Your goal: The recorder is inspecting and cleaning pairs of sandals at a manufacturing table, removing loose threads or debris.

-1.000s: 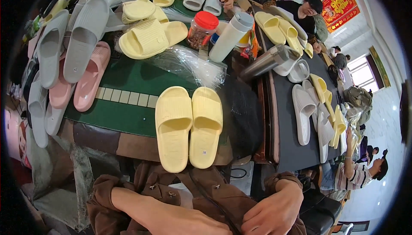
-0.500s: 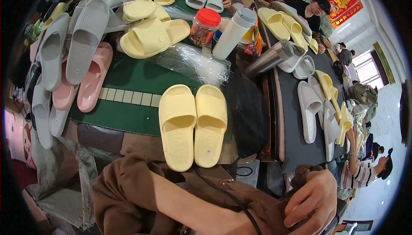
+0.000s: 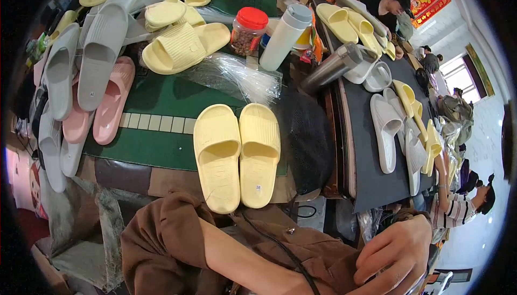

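Note:
A pair of pale yellow slippers [image 3: 237,155] lies side by side at the near edge of a green mat [image 3: 161,149], toes pointing away from me. My right hand [image 3: 396,254] is low at the right, below the table edge. Its fingers are curled against my brown clothing [image 3: 161,246], and whether it grips anything is unclear. My bare left forearm [image 3: 242,262] runs across my lap toward that hand. My left hand itself is cut off at the bottom edge. Neither hand touches the slippers.
Grey slippers [image 3: 99,53] and pink slippers [image 3: 110,101] line the left side, with more yellow ones [image 3: 175,47] behind. A crumpled clear bag [image 3: 237,77], a red-lidded jar [image 3: 246,31], a white bottle [image 3: 285,36] and a steel flask [image 3: 331,69] stand beyond. Other people work at the dark table [image 3: 366,176] on the right.
My right hand has slid to the right along the bottom of the view, and my left forearm now reaches further across my lap. The yellow pair has stayed put.

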`<state>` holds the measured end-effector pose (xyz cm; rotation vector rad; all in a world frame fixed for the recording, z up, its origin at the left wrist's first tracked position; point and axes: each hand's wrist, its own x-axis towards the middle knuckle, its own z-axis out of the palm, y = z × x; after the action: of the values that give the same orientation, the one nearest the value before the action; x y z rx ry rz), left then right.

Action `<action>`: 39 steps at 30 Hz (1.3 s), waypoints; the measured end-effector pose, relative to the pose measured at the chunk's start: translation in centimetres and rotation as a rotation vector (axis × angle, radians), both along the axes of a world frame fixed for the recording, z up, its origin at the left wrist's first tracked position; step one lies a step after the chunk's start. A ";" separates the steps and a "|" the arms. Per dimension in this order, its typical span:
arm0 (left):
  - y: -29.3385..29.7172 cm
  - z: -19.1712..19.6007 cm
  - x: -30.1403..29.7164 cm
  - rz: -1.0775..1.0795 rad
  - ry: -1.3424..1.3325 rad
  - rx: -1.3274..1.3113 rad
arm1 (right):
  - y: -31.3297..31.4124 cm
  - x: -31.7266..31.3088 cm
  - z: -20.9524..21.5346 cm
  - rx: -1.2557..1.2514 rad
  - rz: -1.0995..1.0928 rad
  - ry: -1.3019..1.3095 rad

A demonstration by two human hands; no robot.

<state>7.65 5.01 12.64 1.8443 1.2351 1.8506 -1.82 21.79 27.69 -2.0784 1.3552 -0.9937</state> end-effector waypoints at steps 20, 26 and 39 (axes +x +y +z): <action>2.1 -2.0 2.3 0.050 0.019 0.114 | 2.7 -1.4 -14.3 0.087 -0.534 -0.591; 2.9 -2.2 4.0 0.059 -0.011 0.122 | 1.6 -1.3 -16.9 0.124 -0.633 -0.513; -4.6 3.0 0.8 -0.128 0.140 -0.333 | -3.4 -4.5 -17.7 0.068 -0.844 -0.294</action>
<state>8.44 0.40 15.66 1.8400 1.3416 1.3728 -6.29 18.37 10.03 -1.2059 2.0944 -1.4652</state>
